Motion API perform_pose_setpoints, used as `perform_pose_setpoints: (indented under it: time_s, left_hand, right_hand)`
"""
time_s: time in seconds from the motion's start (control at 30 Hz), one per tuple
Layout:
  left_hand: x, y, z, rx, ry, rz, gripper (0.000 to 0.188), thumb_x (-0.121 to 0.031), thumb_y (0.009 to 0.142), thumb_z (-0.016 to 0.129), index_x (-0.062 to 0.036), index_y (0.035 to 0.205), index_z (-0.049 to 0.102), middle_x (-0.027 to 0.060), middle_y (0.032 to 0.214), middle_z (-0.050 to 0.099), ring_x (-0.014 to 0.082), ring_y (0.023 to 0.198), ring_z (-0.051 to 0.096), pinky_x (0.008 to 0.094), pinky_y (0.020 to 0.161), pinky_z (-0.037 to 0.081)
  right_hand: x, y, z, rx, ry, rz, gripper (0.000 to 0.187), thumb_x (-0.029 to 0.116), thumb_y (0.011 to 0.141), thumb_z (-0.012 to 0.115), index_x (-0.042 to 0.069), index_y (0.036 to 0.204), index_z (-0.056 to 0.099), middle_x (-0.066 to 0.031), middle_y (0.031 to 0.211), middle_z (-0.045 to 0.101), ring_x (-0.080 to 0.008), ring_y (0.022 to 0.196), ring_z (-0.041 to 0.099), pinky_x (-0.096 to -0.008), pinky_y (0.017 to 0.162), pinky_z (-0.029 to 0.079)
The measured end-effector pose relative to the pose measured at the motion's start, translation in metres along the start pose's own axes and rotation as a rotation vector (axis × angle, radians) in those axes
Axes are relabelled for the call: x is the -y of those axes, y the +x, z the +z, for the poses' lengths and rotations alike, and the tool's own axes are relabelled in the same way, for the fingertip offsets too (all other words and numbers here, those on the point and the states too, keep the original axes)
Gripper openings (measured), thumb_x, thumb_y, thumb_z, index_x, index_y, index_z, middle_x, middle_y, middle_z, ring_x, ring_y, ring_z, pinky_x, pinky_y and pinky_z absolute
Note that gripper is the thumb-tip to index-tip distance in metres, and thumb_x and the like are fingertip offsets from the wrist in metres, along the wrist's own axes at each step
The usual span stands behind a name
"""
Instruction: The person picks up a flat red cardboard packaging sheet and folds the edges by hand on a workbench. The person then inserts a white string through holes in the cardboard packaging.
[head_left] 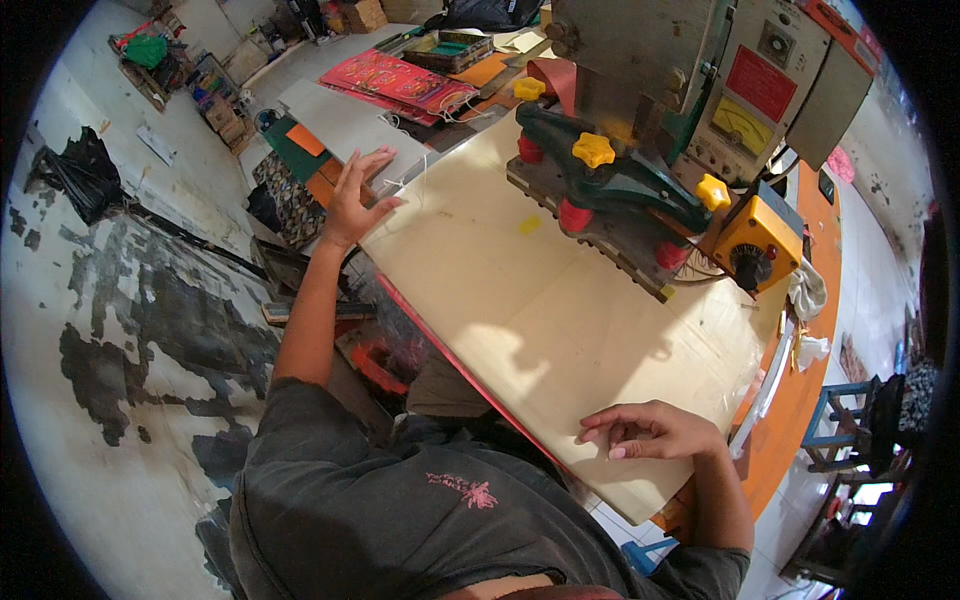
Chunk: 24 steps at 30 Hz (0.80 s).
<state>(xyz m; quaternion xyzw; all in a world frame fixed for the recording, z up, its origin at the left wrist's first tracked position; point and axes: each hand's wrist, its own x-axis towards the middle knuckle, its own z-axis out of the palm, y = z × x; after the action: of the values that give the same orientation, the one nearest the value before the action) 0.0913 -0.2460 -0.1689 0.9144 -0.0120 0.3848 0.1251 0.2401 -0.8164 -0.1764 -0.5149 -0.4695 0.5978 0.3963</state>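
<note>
My left hand [362, 195] is open, its fingers spread at the edge of a flat grey-white paper bag [360, 125] with thin white string handles [415, 182]. That bag lies at the far left end of a wide cream board [450, 250]. Over the near right part of the board, my right hand [655, 430] has loosely bent fingers, apart from one another, and no object shows in it. Above the board's far side stands a press machine with a dark green arm [640, 180], yellow star knobs [594, 150] and red cylinders [574, 215].
A yellow control box [755, 248] with a black dial sits right of the press. Red printed paper bags [400, 82] and a dark tray [445, 48] lie farther back. An orange table edge [800, 390] curves along the right, near a blue stool [835, 425].
</note>
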Motion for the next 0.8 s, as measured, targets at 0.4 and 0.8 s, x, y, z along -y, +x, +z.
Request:
perform_pose_setpoints:
  time_s: [0.4,0.8]
  left_hand:
    - [0.058,0.011,-0.022,0.038,0.347,0.072,0.05,0.008,0.084,0.068,-0.0114,0.13,0.074,0.012,0.134,0.075,0.0324,0.134,0.066,0.0508,0.118,0.046]
    - [-0.109,0.109,-0.118,0.469,0.158,0.272,0.026,-0.018,0.094,0.078,-0.0024,0.115,0.076,0.0124,0.102,0.079,0.0337,0.093,0.075,0.0423,0.08,0.057]
  right_hand:
    - [-0.001,-0.001,0.001,-0.008,-0.002,-0.02,0.054,0.014,0.106,0.073,0.002,0.155,0.057,-0.007,0.142,0.072,-0.0135,0.099,0.066,-0.0312,0.094,0.053]
    - [-0.002,-0.001,0.0,0.013,-0.036,0.002,0.056,0.024,0.106,0.073,0.004,0.155,0.056,-0.008,0.14,0.073,-0.0177,0.111,0.069,-0.0349,0.099,0.053]
